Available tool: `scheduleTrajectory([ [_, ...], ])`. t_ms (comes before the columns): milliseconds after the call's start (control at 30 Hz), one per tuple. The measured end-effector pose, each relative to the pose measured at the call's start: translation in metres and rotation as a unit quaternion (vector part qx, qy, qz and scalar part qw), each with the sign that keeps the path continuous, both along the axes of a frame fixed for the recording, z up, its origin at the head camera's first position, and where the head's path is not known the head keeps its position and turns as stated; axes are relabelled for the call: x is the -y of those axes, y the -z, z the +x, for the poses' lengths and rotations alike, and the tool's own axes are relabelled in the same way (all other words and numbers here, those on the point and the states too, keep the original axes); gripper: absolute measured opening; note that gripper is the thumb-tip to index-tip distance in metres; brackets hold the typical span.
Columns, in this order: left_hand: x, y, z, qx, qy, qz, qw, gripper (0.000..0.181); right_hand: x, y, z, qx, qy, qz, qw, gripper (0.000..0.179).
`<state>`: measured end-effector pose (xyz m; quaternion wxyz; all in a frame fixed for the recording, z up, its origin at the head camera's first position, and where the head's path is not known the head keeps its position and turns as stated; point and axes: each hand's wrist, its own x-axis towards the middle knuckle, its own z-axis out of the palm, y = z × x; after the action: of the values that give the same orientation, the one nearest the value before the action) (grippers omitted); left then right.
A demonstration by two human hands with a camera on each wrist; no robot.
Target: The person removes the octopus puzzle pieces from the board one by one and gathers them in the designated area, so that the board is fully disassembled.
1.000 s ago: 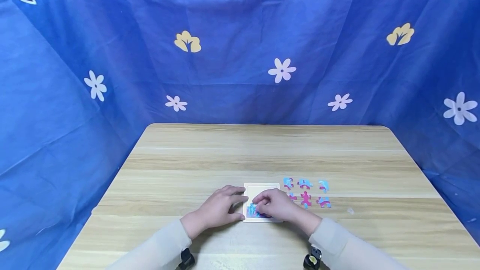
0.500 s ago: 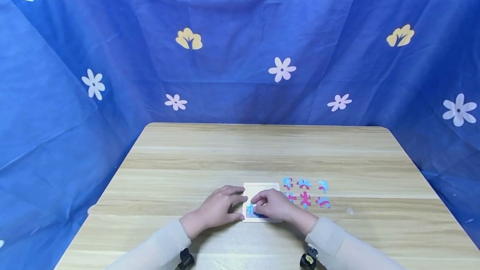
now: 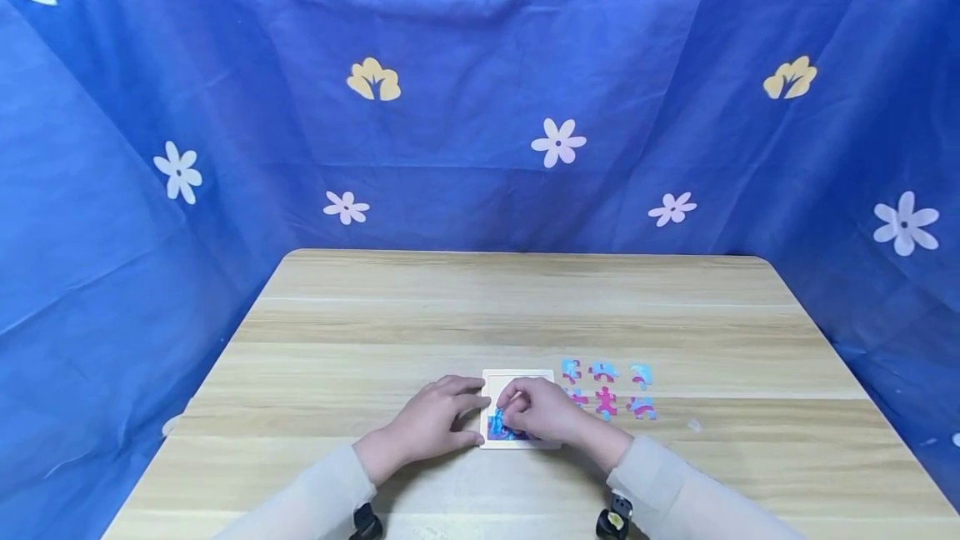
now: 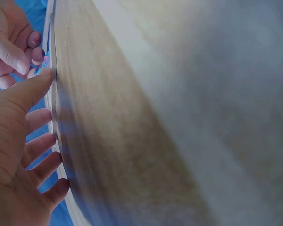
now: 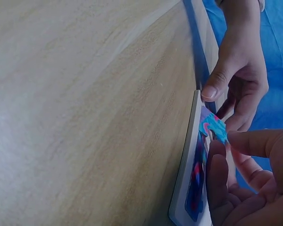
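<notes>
A small square puzzle tray (image 3: 517, 372) with a pale rim lies on the table, blue and purple puzzle pieces along its near side. My right hand (image 3: 551, 413) is over the tray, its thumb and fingertips pinching a light-blue puzzle piece (image 5: 218, 129) with a pink streak, at the tray's lower left. Part of the tray is hidden beneath that hand. My left hand (image 3: 427, 423) rests against the tray's left edge with spread, gently bent fingers; in the left wrist view its thumb and fingertips touch the rim.
Right of the tray, several loose pink and blue puzzle pieces (image 3: 606, 402) lie in two rows. A small pale scrap (image 3: 694, 425) sits farther right on the wooden table (image 3: 525, 315). A blue patterned curtain (image 3: 450, 132) hangs behind and at both sides.
The head view has shifted slightly. The right hand stays over the tray's lower left, its fingers moving only a little around the puzzle piece. The left hand keeps its place on the edge.
</notes>
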<state>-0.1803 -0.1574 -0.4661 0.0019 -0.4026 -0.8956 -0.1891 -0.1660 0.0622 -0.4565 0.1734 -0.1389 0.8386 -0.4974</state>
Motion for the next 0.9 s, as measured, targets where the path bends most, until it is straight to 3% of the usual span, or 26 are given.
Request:
scheduleTrajectory([
  [400, 0.001, -0.001, -0.001, 0.003, -0.001, -0.007, 1.0, 0.05, -0.004, 0.002, -0.001, 0.015, 0.018, -0.042, 0.9988, 0.012],
  [900, 0.003, -0.003, -0.003, 0.001, 0.002, -0.005, 1.0, 0.051, -0.051, -0.002, 0.001, 0.033, 0.047, -0.055, 0.9968, 0.014],
])
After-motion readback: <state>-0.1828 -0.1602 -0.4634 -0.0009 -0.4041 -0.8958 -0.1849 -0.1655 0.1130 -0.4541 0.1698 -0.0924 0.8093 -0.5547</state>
